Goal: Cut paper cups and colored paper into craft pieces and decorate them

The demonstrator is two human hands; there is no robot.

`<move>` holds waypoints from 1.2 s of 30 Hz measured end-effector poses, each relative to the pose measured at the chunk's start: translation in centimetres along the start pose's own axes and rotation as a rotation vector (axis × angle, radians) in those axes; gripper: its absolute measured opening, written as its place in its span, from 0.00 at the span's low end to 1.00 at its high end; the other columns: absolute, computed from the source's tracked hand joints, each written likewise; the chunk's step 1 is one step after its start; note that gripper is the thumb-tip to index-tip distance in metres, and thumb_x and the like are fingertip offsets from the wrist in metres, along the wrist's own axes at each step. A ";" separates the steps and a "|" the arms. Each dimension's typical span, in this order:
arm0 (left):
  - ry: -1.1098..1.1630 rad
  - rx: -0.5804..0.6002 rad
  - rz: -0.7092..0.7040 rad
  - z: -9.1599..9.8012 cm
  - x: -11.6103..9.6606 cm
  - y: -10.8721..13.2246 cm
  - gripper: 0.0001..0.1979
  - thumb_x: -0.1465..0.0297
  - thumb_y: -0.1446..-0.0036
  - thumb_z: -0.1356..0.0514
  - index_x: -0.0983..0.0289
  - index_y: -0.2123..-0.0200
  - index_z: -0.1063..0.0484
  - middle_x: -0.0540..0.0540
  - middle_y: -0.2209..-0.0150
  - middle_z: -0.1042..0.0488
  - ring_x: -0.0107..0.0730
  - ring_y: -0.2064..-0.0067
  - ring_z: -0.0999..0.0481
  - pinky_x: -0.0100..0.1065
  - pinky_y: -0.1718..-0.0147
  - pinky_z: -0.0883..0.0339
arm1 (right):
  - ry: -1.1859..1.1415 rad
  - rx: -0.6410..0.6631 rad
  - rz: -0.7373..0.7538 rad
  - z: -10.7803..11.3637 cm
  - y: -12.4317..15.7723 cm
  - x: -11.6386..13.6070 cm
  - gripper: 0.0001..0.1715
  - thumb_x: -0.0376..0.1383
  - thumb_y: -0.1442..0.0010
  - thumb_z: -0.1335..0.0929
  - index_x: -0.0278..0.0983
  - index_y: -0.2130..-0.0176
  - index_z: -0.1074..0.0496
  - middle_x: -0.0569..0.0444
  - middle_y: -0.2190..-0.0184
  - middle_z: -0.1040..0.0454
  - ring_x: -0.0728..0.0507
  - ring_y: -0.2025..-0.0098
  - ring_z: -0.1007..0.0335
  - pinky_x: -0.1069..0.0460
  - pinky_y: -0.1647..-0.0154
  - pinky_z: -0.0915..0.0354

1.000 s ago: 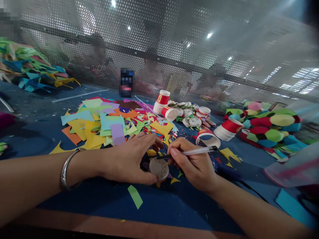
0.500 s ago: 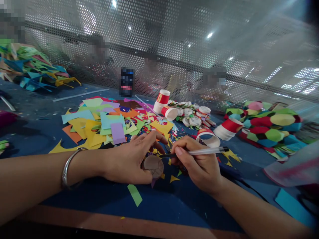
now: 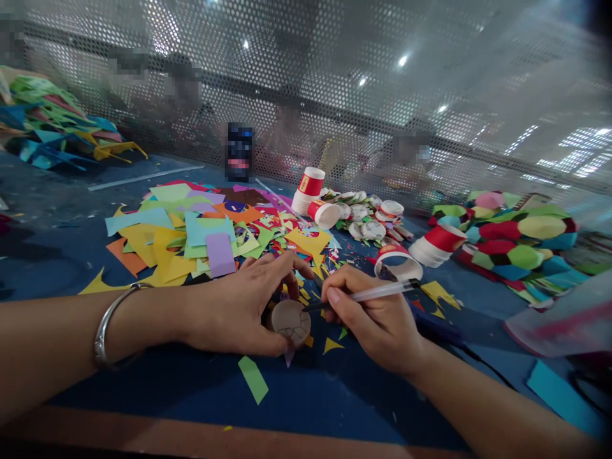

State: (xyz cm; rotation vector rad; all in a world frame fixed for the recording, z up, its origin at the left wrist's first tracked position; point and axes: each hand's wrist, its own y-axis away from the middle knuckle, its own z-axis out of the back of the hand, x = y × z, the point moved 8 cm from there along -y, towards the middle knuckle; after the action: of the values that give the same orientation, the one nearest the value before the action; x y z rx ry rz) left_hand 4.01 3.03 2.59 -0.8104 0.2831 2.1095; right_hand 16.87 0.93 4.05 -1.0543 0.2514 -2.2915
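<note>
My left hand [image 3: 239, 303] curves around a small round piece [image 3: 288, 317], pale brownish on top with dark lines like cracks across its lower part. The thumb lies along its near edge and the fingers arch over the far side. In my right hand [image 3: 370, 319] is a pen [image 3: 377, 291] with a clear barrel, pinched between thumb and fingers. Its dark tip meets the round face near the upper right edge. What lies beneath the round piece is hidden. Yellow paper scraps [image 3: 333, 345] and a green strip [image 3: 254, 378] are close by.
Coloured paper pieces [image 3: 162, 245] heap behind my left hand. Red-and-white paper cups [image 3: 440, 245] and a pile of white discs [image 3: 368, 229] are further back. Bright paper-covered shapes [image 3: 516, 239] sit at right, near a cable [image 3: 492, 368]. A perforated screen [image 3: 335, 83] rises behind.
My left thumb has slid off the round face to its near edge, baring more lines. The pen has shifted slightly left and its tip now touches the face. The view has drifted a little.
</note>
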 end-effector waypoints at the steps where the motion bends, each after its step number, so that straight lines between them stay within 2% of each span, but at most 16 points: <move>1: 0.002 -0.004 0.000 0.0 0.0 0.0 0.33 0.64 0.55 0.34 0.59 0.47 0.41 0.54 0.53 0.29 0.44 0.50 0.31 0.43 0.51 0.37 | 0.001 0.005 0.000 -0.1 0.0 -0.1 0.13 0.35 0.31 0.40 0.37 0.67 0.33 0.57 0.75 0.32 0.50 0.76 0.35 0.54 0.76 0.39; 27: 0.018 -0.010 -0.001 0.2 0.3 -0.1 0.33 0.62 0.56 0.32 0.59 0.47 0.40 0.53 0.53 0.27 0.45 0.51 0.30 0.43 0.53 0.40 | 0.055 0.047 -0.018 -0.8 -0.3 -0.1 0.13 0.36 0.31 0.41 0.38 0.67 0.34 0.58 0.76 0.32 0.50 0.77 0.39 0.53 0.75 0.41; 36: 0.011 0.001 0.009 0.2 0.3 -0.2 0.32 0.61 0.55 0.32 0.60 0.48 0.39 0.54 0.53 0.27 0.44 0.52 0.30 0.43 0.54 0.41 | 0.062 0.016 0.001 -0.6 -0.2 -0.3 0.12 0.35 0.31 0.40 0.38 0.65 0.33 0.59 0.76 0.32 0.50 0.76 0.39 0.54 0.74 0.41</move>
State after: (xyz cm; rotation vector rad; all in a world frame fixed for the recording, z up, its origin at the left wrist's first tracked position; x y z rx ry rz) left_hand 3.93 3.40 2.55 -0.8224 0.2940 2.1136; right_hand 16.50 1.18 3.56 -0.9756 0.2584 -2.3244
